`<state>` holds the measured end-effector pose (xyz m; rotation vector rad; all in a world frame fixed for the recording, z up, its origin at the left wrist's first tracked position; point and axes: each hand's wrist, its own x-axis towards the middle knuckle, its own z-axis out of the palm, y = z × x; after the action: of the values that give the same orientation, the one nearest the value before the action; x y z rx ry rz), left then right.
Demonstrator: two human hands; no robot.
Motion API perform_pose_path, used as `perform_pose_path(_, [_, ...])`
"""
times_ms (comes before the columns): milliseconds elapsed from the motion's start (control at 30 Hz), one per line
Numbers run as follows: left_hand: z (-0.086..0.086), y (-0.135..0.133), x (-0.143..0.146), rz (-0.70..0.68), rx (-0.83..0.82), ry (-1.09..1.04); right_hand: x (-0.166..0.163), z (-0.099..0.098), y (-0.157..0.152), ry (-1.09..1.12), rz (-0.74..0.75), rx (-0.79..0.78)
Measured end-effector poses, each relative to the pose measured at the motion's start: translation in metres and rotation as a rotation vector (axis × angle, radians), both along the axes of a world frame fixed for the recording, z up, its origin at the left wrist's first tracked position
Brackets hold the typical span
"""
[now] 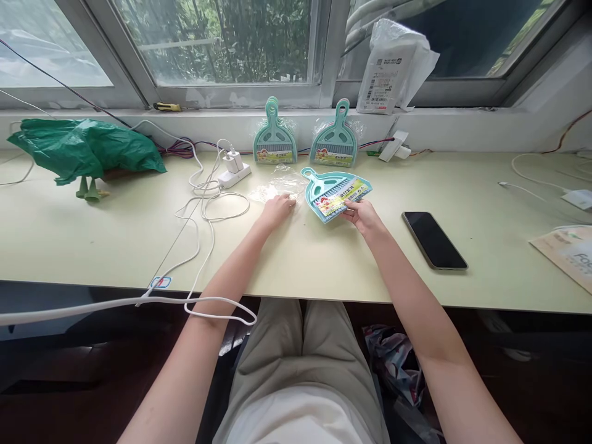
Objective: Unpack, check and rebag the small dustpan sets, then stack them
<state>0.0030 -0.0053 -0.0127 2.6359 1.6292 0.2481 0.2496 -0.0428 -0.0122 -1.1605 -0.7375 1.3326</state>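
My right hand [363, 216] grips the wide lower edge of a mint-green mini dustpan and brush set [330, 191], tilted above the desk. A printed card lies across its striped bristles. My left hand [280, 208] rests on the desk to the left, fingers curled on a crumpled clear plastic bag [282, 182]. Behind them, two similar wrapped sets, a left dustpan set [274, 132] and a right dustpan set [336, 135], lean upright against the wall below the window sill.
Left of my hands lie a white power strip [234, 176] and looped white cables [203, 203]. A green plastic bag [92, 148] is at the far left. A phone [435, 240] lies to the right. On the sill stand a white parcel [393, 71] and a yellow cutter [167, 106].
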Motion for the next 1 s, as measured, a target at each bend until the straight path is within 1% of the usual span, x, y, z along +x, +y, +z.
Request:
perform_pose_path(133, [0.001,0.001,-0.003,0.077,-0.006,0.100,0.004,0.004,-0.002,-0.025,0.051,-0.029])
perform_pose_path(300, [0.003,0.004,-0.005,0.136,0.024,0.174,0.001,0.006,-0.005,-0.101,0.204,-0.046])
perform_pose_path(400, [0.002,0.005,-0.006,0.201,0.068,0.130,-0.003,0.005,-0.005,-0.123,0.256,-0.068])
perform_pose_path(600, [0.002,0.007,-0.009,0.292,0.207,-0.031,0.002,0.006,-0.004,-0.091,0.212,-0.014])
perform_pose_path(700, [0.004,0.006,-0.008,0.273,0.252,-0.062,0.004,0.004,-0.003,-0.103,0.177,-0.005])
perform_pose_path(800, [0.006,0.003,-0.005,0.225,0.261,-0.069,0.001,0.000,-0.002,-0.134,0.167,-0.020])
perform_pose_path(900, [0.005,0.002,-0.002,0.175,0.241,-0.088,-0.006,-0.003,-0.004,-0.125,0.231,-0.005])
perform_pose_path(1000, [0.003,0.002,-0.001,0.081,0.226,-0.084,-0.013,-0.005,-0.005,-0.102,0.291,0.025])
